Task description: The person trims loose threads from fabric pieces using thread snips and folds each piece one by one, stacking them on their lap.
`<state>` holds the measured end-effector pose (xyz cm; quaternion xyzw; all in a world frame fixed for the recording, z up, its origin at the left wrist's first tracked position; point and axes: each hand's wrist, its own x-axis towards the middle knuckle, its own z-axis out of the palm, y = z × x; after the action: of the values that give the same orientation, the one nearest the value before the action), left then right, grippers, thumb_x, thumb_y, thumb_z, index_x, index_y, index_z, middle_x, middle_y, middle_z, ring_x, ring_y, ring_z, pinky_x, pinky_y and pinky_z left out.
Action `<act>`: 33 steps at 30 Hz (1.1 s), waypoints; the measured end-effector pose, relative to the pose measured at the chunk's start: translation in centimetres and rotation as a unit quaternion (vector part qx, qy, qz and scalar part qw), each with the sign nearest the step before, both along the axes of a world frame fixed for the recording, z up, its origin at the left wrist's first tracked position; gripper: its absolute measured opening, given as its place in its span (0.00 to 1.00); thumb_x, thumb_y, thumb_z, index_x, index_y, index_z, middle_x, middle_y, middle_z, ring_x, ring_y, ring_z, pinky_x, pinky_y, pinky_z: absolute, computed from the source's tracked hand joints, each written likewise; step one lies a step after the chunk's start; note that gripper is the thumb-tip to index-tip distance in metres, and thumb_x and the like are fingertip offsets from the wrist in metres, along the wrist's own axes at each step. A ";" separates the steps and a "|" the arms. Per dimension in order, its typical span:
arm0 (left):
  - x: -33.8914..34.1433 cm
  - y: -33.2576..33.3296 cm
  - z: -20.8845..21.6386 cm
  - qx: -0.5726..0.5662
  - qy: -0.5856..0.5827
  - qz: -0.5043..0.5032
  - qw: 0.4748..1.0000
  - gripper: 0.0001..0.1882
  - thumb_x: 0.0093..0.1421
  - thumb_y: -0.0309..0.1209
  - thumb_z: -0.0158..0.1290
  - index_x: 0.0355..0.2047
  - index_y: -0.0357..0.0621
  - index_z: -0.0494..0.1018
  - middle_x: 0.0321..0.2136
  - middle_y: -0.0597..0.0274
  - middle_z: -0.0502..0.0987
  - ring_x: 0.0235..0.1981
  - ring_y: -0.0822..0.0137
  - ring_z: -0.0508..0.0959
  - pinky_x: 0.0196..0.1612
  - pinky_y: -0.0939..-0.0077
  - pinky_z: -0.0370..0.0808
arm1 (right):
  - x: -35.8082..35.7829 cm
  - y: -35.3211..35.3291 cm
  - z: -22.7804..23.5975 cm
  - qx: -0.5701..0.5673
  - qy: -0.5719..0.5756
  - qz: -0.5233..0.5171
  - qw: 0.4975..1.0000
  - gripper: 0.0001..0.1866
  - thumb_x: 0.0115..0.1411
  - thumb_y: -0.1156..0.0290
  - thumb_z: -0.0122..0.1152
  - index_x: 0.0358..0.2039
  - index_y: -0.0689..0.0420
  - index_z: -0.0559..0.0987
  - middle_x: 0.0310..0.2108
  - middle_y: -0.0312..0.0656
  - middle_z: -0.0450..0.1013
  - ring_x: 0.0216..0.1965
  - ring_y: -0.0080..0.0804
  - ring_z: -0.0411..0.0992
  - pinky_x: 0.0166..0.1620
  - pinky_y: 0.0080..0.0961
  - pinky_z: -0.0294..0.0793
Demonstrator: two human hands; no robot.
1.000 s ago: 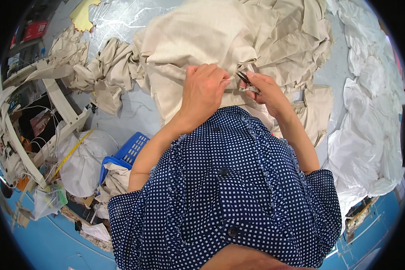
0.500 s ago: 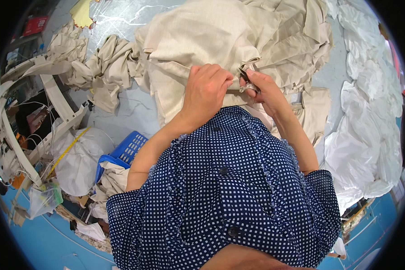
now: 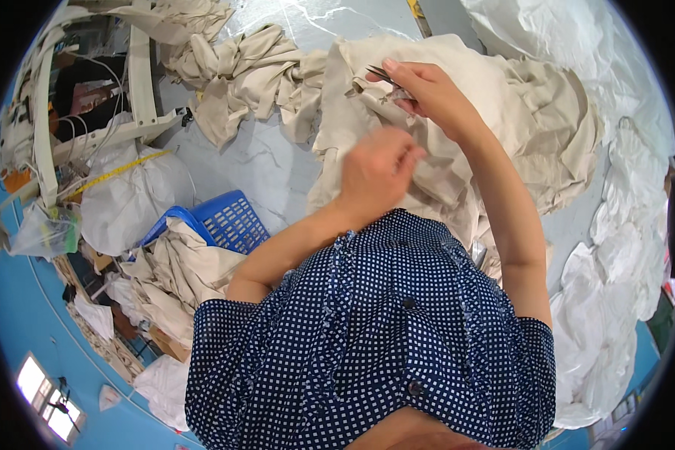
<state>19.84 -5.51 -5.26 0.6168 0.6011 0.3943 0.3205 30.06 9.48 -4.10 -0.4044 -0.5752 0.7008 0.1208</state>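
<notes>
My right hand (image 3: 426, 94) is closed around a pair of small dark snips (image 3: 380, 73), whose points face left above the beige cloth. A bit of pale material shows at its fingers. Nearer to my body, my left hand (image 3: 379, 169) is blurred by motion, its fingers curled in. Whether it pinches a bit of cloth or thread I cannot make out. Under and around both hands lies a large crumpled heap of beige fabric (image 3: 536, 112), and a blurred flap of it hangs just right of my left hand.
More beige cloth (image 3: 266, 75) lies bunched on the grey table (image 3: 240, 169) at the left. A blue plastic basket (image 3: 236, 223) with fabric stands beside my left arm. Beyond it are a white bag (image 3: 127, 202) and a pale machine frame (image 3: 139, 82). White plastic sheeting (image 3: 615, 225) lines the right side.
My hands have come apart: the right has moved farther away with the snips, while the left has drawn off the cloth's near part. The whole view has shifted, showing more at the left.
</notes>
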 end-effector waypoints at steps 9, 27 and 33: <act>-3.9 0.8 -3.9 -0.170 0.172 0.202 0.949 0.12 0.52 0.35 0.62 0.29 0.41 0.73 0.26 0.55 0.79 0.28 0.49 0.80 0.32 0.50 0.75 | -2.8 1.6 -2.4 0.010 -0.177 0.127 0.976 0.22 0.70 0.49 0.57 0.31 0.56 0.82 0.17 0.28 0.67 0.19 0.15 0.61 0.24 0.19 0.57; -5.2 -0.5 -4.2 -0.076 0.007 0.217 0.973 0.04 0.54 0.24 0.59 0.27 0.37 0.75 0.17 0.58 0.73 0.18 0.66 0.75 0.25 0.69 0.72 | -6.0 4.3 -2.2 0.077 -0.225 0.259 0.936 0.21 0.63 0.55 0.64 0.24 0.61 0.81 0.18 0.42 0.74 0.19 0.28 0.69 0.28 0.28 0.69; -12.0 5.0 -8.8 -0.241 -0.239 0.278 0.899 0.13 0.64 0.35 0.57 0.32 0.34 0.77 0.25 0.59 0.80 0.23 0.66 0.77 0.29 0.68 0.73 | 1.9 -5.7 2.0 0.397 -0.186 0.150 0.886 0.29 0.51 0.44 0.75 0.45 0.51 0.80 0.38 0.40 0.78 0.33 0.42 0.80 0.37 0.41 0.78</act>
<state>7.86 -0.53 -14.04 0.2160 0.7300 0.4461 0.4705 31.97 3.82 -2.10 -0.3545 -0.8711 0.3352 0.0553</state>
